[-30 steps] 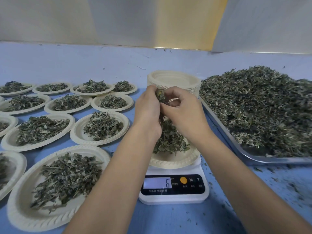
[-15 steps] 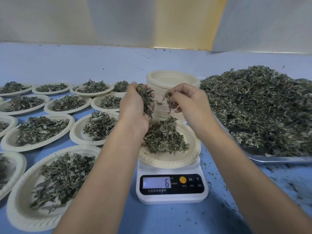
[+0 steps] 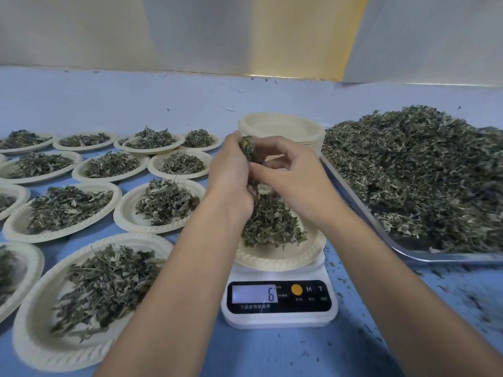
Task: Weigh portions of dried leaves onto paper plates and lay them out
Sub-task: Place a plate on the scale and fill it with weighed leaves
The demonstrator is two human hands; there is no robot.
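Left hand: grip curled round a clump of dried leaves. Right hand: back against it, grip pinching the clump. Paper plate on scale, mid-worktop toward near edge. Reading unchanged at 6; portion likely short.

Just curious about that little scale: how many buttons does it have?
3, in a row on the scale front, right of the display: orange round button, then M, then T. None looks hidden.
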